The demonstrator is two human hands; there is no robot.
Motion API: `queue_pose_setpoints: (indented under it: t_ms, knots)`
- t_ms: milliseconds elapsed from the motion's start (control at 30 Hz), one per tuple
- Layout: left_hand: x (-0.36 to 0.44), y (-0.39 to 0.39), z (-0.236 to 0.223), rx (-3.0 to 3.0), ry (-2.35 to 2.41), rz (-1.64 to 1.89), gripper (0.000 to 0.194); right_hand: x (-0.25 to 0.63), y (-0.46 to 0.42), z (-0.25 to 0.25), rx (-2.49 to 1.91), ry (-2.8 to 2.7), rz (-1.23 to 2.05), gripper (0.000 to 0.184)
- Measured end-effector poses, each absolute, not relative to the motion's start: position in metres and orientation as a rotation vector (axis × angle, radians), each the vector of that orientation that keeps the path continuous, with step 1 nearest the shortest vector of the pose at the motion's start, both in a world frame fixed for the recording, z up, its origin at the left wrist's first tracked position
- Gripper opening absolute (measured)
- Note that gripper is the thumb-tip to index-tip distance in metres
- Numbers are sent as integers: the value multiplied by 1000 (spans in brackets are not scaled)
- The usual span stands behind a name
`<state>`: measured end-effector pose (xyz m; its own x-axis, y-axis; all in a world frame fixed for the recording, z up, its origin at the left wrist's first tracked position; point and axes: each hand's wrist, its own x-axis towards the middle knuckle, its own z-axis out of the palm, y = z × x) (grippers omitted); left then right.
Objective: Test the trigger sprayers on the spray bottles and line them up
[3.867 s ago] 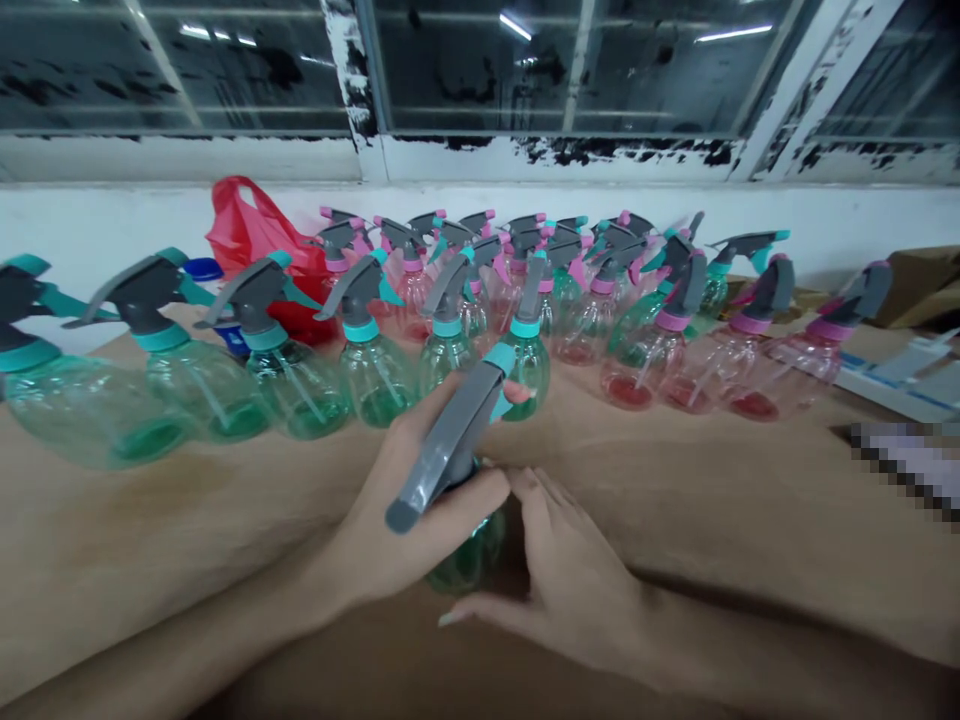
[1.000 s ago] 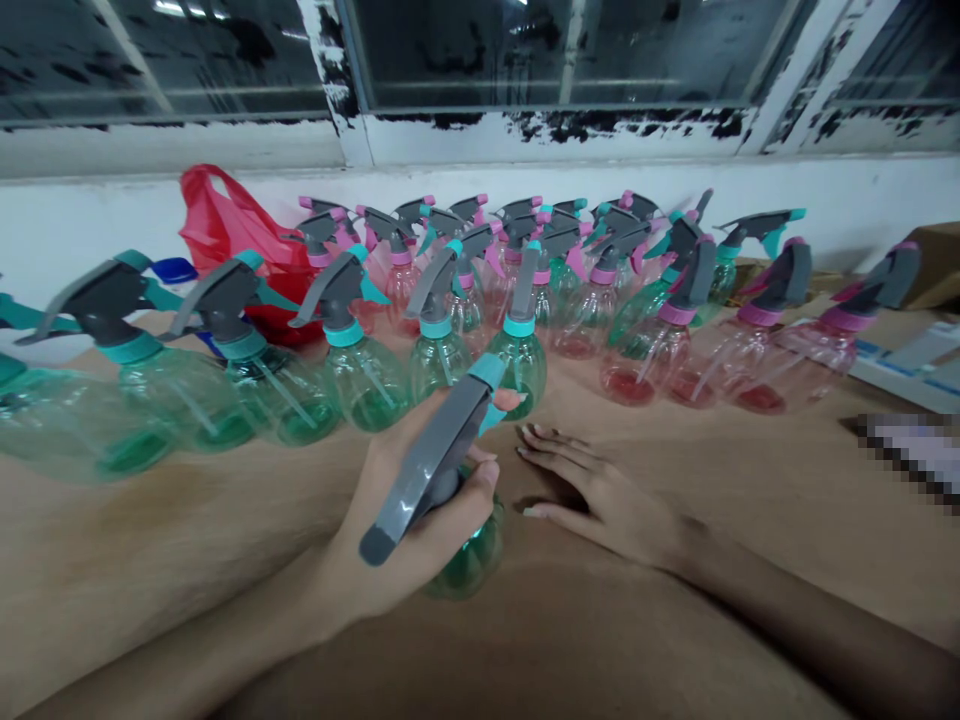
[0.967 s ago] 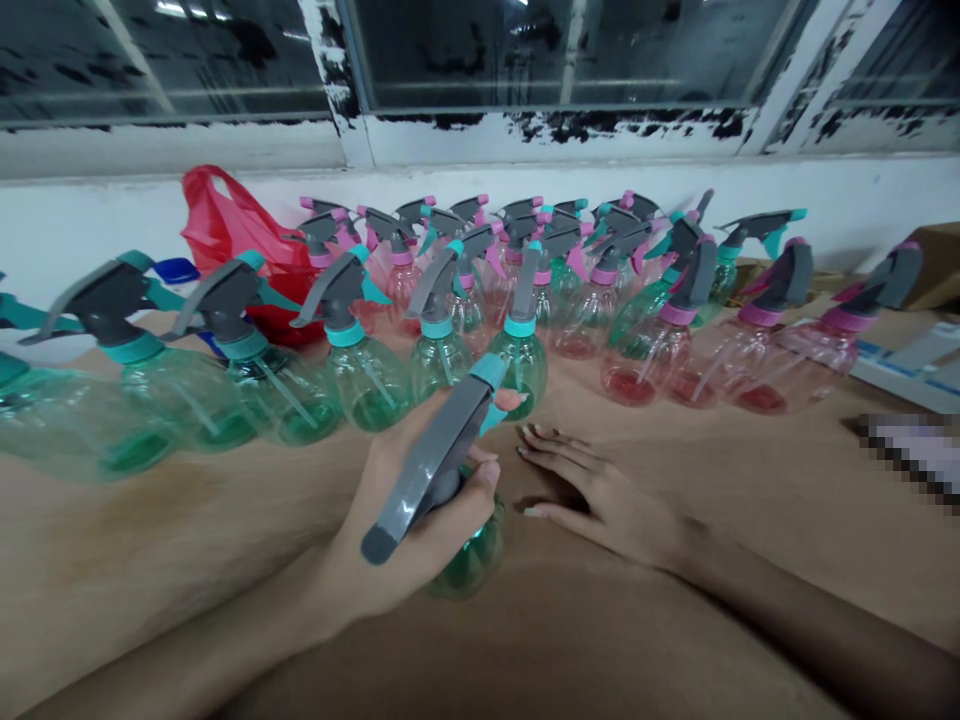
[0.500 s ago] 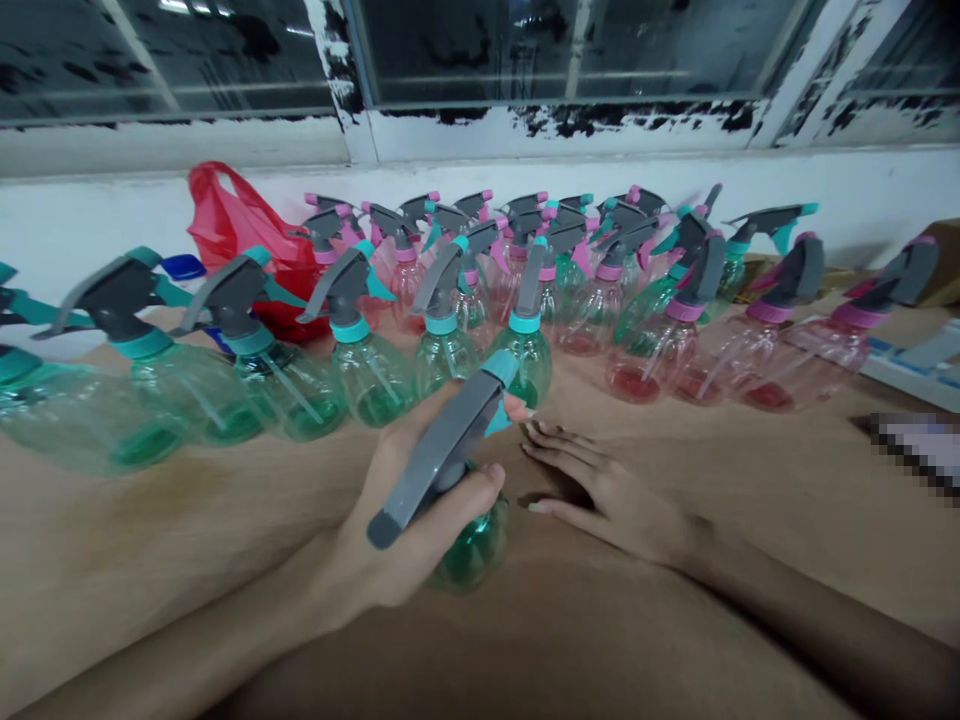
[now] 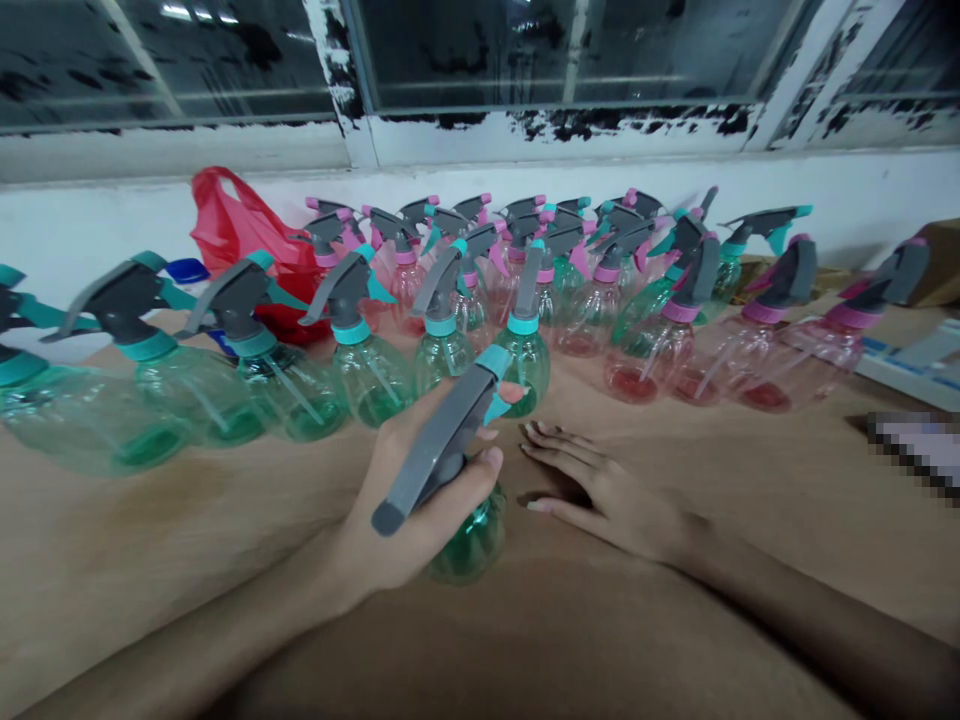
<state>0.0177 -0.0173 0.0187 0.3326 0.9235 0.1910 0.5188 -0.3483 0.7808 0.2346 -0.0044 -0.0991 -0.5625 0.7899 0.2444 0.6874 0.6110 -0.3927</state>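
My left hand is wrapped round the neck of a green spray bottle with a grey head and a teal nozzle and trigger. The nozzle points away from me, and the bottle's lower body shows below my thumb. Fingers of that hand reach forward near the teal trigger. To the right, my right hand lies on the wooden table, palm down with fingers spread, holding nothing. Just beyond my left hand stands another green spray bottle.
A row of green spray bottles stretches left, and pink ones stand to the right. Several more crowd behind them. At the back left is a red plastic bag. A pixelated object lies at the far right, near a cardboard box.
The spray bottle in my left hand has shifted very slightly, its head tilting a little. My right hand stays in place.
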Motion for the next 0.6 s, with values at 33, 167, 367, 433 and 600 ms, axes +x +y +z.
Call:
queue_pose_setpoints:
  t_ms: [33, 167, 367, 433, 600]
  knots:
    - [18, -18, 19, 2002, 1250, 852, 31, 235, -4, -99, -1181, -2443, 357, 58]
    - [16, -20, 15, 2059, 1185, 896, 33, 235, -4, -99, -1191, -2437, 360, 58]
    - [15, -17, 9, 2114, 1205, 931, 36, 234, -4, -98, -1168, -2415, 364, 57]
    - [15, -17, 9, 2135, 1203, 928, 35, 234, -4, -99, -1155, -2415, 364, 57]
    - [14, -17, 8, 2148, 1226, 931, 31, 235, -4, -100, -1152, -2417, 355, 57]
